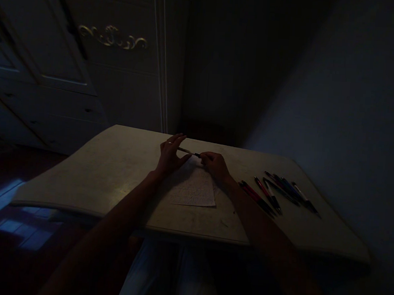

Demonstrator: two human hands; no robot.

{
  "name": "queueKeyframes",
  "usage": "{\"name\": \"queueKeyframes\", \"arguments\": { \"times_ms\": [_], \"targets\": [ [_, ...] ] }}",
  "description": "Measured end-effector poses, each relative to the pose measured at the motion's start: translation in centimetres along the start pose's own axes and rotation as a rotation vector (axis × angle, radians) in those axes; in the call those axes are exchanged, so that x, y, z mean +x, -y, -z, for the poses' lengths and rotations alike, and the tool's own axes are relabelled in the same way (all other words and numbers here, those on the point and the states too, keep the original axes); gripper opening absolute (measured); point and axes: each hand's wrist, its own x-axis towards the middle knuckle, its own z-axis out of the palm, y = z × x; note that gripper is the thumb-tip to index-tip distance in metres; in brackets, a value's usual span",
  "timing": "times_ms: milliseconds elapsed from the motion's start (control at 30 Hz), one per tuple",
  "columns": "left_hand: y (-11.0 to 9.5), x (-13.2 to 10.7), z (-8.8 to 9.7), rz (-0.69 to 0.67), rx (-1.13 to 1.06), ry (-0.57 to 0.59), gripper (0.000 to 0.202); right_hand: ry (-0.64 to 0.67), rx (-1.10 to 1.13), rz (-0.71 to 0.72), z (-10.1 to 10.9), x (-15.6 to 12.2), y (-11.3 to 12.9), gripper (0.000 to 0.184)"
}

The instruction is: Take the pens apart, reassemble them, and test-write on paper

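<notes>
L hand [170, 157]: wrist bent up, thumb & fingers spread in wide C at L end of pen [188, 152] — can't tell if gripping. R hand [216, 164]: fingers curled, tips pinched tight on pen's dark R end. Pen approx. horiz. betw. hands, near far end of paper [194, 189]. Both forearms angled inward over table [115, 169] — loose pens [257, 198] right of R forearm.
</notes>
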Motion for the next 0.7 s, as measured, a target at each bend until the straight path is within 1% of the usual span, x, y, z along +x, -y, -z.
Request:
{"name": "queueKeyframes", "arguments": {
  "times_ms": [67, 133, 200, 300, 367, 500, 633, 700],
  "targets": [
    [0.3, 0.3, 0.0, 0.143, -0.119, -0.048, 0.071, -0.029, -0.006, -0.004, 0.3, 0.1, 0.0, 0.034],
    [0.6, 0.6, -0.1, 0.309, -0.279, -0.064, 0.074, -0.051, -0.010, -0.006, 0.6, 0.2, -0.1, 0.035],
    [0.7, 0.8, 0.0, 0.453, -0.450, -0.026, 0.069, -0.066, -0.013, -0.006, 0.9, 0.4, -0.2, 0.036],
    [0.5, 0.9, 0.3, 0.594, -0.630, 0.070, 0.067, -0.075, -0.006, -0.003, 0.9, 0.5, -0.4, 0.036],
    [0.4, 0.8, 0.4, 0.632, -0.660, 0.098, 0.066, -0.072, -0.006, 0.005, 0.9, 0.5, -0.5, 0.036],
    [0.2, 0.7, 0.4, 0.651, -0.692, 0.105, 0.055, -0.056, -0.009, 0.023, 0.7, 0.6, -0.6, 0.032],
    [-0.1, 0.8, 0.8, 0.665, -0.894, 0.110, 0.040, -0.060, 0.001, 0.004, 0.8, 0.5, -1.0, 0.032],
    [-0.4, 0.9, 1.0, 0.656, -0.965, 0.137, 0.038, -0.072, 0.018, -0.016, 0.8, 0.5, -1.2, 0.033]
  ]
}}
